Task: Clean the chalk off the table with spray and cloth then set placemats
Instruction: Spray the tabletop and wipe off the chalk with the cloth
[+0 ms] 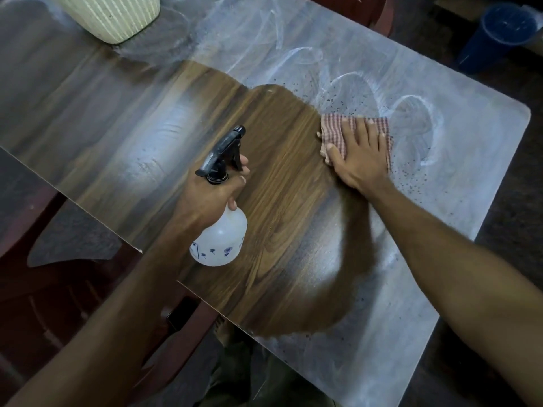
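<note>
The wooden table (279,230) shows a wet, brown wiped patch in its middle, while white chalk haze and scribbles (417,118) cover its right and far parts, speckled with dark spray drops. My right hand (360,155) lies flat with spread fingers, pressing a red-and-white checked cloth (333,129) on the edge of the chalky area. My left hand (216,190) grips the neck of a white spray bottle (220,239) with a black trigger head (224,152), held above the wiped patch, nozzle pointing away from me.
A cream ribbed pot (114,16) stands on the table at the far left. A blue bucket (496,33) sits on the floor past the far right corner. Dark red chairs (58,289) stand at the table's near left side.
</note>
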Available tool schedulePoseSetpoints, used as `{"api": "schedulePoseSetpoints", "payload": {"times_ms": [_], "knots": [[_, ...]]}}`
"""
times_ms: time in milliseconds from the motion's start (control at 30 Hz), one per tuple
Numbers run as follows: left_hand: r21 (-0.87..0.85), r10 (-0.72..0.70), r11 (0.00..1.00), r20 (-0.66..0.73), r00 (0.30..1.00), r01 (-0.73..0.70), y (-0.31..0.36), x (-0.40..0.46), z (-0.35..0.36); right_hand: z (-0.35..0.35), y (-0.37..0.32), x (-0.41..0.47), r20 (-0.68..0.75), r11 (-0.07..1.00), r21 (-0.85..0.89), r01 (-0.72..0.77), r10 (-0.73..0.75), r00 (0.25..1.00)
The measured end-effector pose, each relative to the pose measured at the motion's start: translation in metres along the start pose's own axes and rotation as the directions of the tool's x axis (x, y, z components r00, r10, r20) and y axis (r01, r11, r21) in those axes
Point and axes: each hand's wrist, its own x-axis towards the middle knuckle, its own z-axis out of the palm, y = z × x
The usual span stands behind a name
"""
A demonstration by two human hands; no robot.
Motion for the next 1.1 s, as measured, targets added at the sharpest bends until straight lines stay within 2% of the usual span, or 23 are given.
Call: {"api": "schedulePoseSetpoints", "payload": {"times_ms": [133,333,433,533,700,800,967,1033,1100], "knots": [[-0.007,-0.005,1.000,-0.014,1.000,0.005,-0.006,-0.002,-0.001,0.003,-0.042,0.025,0.031,0.997,-0.015,0.072,-0.072,0.997],[-0.035,0.000,0.999,-0.029,1.000,-0.001,-0.002,-0.005,-0.002,0.022,-0.050,-0.057,0.076,0.946,-0.043,0.320,-0.317,0.945],[-0.039,0.004,0.999,-0.041,0.999,-0.005,-0.002,-0.007,-0.008,0.023,-0.018,-0.085,0.093,0.954,-0.061,0.294,-0.288,0.953],[-0.026,0.001,1.000,-0.044,0.999,-0.002,-0.004,-0.011,-0.012,0.011,0.007,-0.065,0.057,0.984,-0.084,0.158,-0.153,0.987],[-0.017,0.002,1.000,-0.044,0.999,-0.002,-0.009,-0.019,-0.013,0.004,-0.020,-0.013,0.021,1.000,-0.019,0.005,-0.004,1.000],[0.009,-0.018,1.000,-0.024,1.000,0.018,-0.011,-0.026,-0.010,0.013,-0.050,-0.024,0.054,0.995,-0.030,0.093,-0.092,0.994],[-0.021,-0.007,1.000,-0.016,1.000,0.006,-0.006,-0.037,-0.004,0.040,-0.069,-0.119,0.062,0.949,-0.043,0.312,-0.309,0.949],[-0.027,-0.014,1.000,-0.011,1.000,0.014,-0.006,-0.041,-0.004,0.045,-0.055,-0.155,0.074,0.942,-0.021,0.336,-0.334,0.940],[-0.037,-0.022,0.999,-0.018,1.000,0.021,-0.006,-0.045,-0.005,0.044,-0.030,-0.173,0.081,0.952,-0.036,0.303,-0.299,0.951]]}}
